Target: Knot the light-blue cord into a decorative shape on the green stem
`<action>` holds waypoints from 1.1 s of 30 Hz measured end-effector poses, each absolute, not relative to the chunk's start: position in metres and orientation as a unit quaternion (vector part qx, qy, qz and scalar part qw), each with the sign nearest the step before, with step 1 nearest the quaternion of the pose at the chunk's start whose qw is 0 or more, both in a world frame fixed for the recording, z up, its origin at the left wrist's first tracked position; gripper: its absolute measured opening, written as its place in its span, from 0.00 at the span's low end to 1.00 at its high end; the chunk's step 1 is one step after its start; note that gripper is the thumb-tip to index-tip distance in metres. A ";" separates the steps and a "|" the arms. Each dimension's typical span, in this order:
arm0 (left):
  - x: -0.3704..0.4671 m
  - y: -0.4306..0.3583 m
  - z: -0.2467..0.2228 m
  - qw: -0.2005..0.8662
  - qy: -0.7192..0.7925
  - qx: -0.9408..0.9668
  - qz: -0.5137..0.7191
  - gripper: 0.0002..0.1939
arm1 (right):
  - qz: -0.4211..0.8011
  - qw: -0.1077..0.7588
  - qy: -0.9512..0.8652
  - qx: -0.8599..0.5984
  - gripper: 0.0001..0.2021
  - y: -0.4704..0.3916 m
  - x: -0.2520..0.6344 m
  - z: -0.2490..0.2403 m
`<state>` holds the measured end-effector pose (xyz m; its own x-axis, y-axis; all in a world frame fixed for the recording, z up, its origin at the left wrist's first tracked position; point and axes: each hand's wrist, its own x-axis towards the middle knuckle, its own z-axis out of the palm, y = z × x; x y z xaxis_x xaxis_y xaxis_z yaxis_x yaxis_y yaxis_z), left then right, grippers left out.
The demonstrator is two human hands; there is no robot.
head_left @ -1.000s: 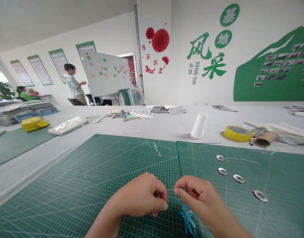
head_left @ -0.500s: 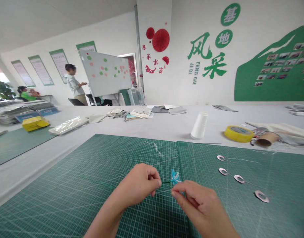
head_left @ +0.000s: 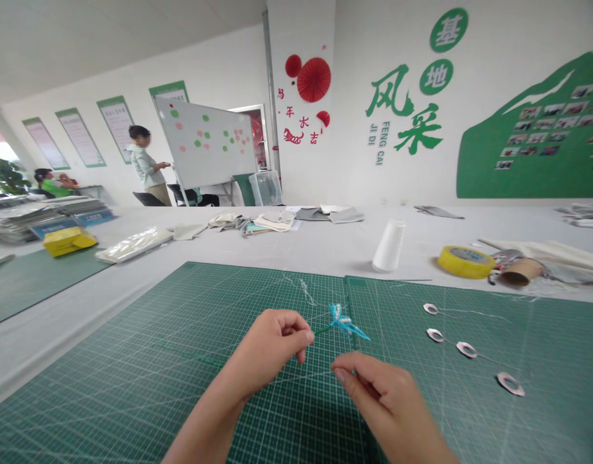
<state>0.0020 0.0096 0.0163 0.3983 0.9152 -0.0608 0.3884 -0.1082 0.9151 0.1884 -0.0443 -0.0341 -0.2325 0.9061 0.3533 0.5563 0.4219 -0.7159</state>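
Observation:
My left hand (head_left: 277, 338) pinches the green stem of a small blue flower (head_left: 342, 320) with pale beads or stripes on its petals. The flower points to the right, above the green cutting mat (head_left: 190, 309). Below and to the right of it, my right hand (head_left: 378, 390) is closed with thumb and forefinger pressed together, apart from the flower. Whatever those fingertips hold, if anything, is too small to make out. A green strand trails across the mat left of my left wrist.
Several pale rings with threads, one a ring (head_left: 466, 349), lie on the right mat. Behind stand a white thread cone (head_left: 389, 246), yellow tape (head_left: 465, 261) and a cardboard tube (head_left: 520, 271). Cloth pieces (head_left: 274, 220) lie farther back. A person (head_left: 146, 166) stands by a whiteboard (head_left: 207, 138).
The flower and my left hand have moved slightly up, and more of the blue petals shows. My right hand is now farther from the flower.

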 end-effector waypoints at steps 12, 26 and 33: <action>-0.001 -0.001 0.019 0.697 0.306 0.635 0.132 0.04 | 0.404 0.395 -0.684 -0.462 0.12 -0.032 0.199 -0.036; 0.003 -0.004 0.010 0.558 0.383 0.734 0.056 0.04 | 0.357 0.354 -0.714 -0.487 0.11 -0.036 0.202 -0.022; 0.001 0.003 0.007 0.471 0.436 0.757 0.121 0.08 | 0.259 0.368 -0.750 -0.486 0.12 -0.043 0.199 -0.018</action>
